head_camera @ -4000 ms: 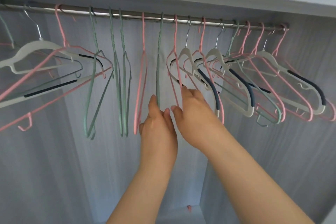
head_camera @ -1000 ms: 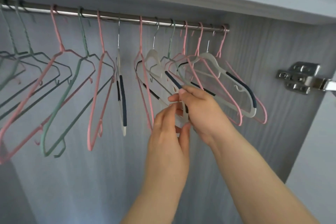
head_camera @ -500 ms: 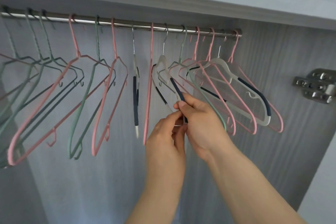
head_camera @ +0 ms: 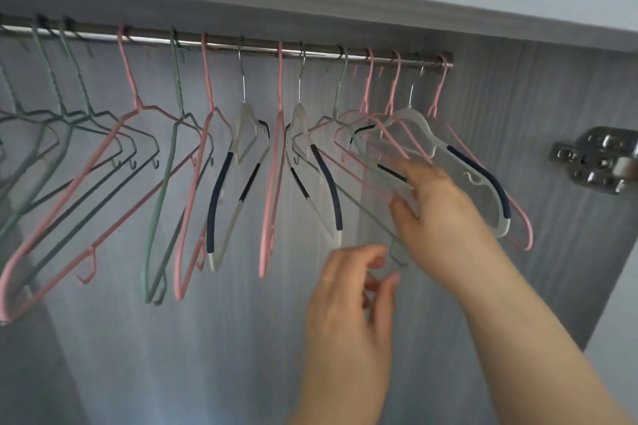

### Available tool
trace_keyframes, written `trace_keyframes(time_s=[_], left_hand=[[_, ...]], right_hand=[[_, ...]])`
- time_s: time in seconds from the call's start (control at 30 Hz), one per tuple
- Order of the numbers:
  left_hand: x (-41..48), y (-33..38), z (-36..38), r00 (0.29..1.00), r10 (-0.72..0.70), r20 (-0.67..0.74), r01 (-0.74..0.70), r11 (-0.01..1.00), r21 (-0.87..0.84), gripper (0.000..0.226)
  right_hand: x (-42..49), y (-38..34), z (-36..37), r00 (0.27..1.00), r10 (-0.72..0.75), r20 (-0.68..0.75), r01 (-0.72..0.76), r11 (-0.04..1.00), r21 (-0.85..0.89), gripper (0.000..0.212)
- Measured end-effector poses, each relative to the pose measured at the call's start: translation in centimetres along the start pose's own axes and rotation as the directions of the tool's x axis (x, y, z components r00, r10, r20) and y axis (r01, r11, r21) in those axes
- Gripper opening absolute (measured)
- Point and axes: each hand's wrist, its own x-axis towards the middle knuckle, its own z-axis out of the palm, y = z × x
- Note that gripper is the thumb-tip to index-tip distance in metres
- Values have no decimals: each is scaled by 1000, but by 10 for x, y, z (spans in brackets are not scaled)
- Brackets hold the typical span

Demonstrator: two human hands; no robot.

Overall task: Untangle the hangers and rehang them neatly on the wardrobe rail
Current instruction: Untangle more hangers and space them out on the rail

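Now left hand [head_camera: 348, 304] released (white hanger [head_camera: 326, 183]).

At three o'clock, the right hand [head_camera: 438, 214] pinches tangled pink and green wire hangers [head_camera: 393, 93] below the chrome wardrobe rail [head_camera: 224, 44]; at five o'clock, the left hand [head_camera: 348, 290] hovers, loosely curled.

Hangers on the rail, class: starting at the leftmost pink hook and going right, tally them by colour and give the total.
Pink hangers: 6
Green hangers: 2
White hangers: 3
Total: 11
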Motion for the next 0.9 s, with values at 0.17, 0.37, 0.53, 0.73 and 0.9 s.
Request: trace_keyframes(time_s=[0.17, 0.37, 0.53, 0.73, 0.9], left_hand=[[-10, -7, 23, 975, -129, 181, 114, 990, 88, 64], [13, -14, 26, 957, -240, 165, 225, 969, 105, 45], [11, -18, 23, 961, -247, 121, 243, 969, 52, 40], [5, -27, 15, 979, -205, 22, 204, 979, 29, 46], [3, -32, 10, 991, -137, -2, 136, 989, 61, 46]], right_hand=[[0, 16, 19, 968, 162, 190, -191, 971, 145, 47], [-4, 21, 34, 898, 268, 348, -438, 599, 670, 37], [-4, 16, 42, 909, 233, 346, -416, 582, 699, 38], [-7, 6, 55, 910, 201, 362, -410, 562, 719, 40], [-11, -2, 51, 944, 80, 321, -261, 775, 575, 41]])
